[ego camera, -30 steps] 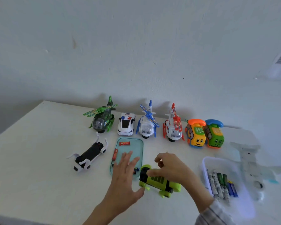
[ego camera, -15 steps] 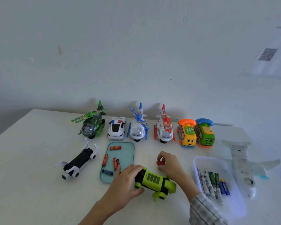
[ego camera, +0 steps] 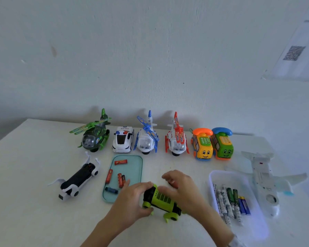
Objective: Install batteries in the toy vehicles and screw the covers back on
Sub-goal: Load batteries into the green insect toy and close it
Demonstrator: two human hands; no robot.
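Green car [ego camera: 161, 202] gripped by both hands (fingers [ego camera: 165, 190] curled).

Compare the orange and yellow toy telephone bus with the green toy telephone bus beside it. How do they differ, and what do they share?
The orange and yellow toy telephone bus has a yellow body; the green toy telephone bus has a green one. The yellow bus carries an orange handset and a green keypad; the green bus carries a blue handset and a yellow keypad. Both stand upright side by side in the back row, smiling faces towards the camera.
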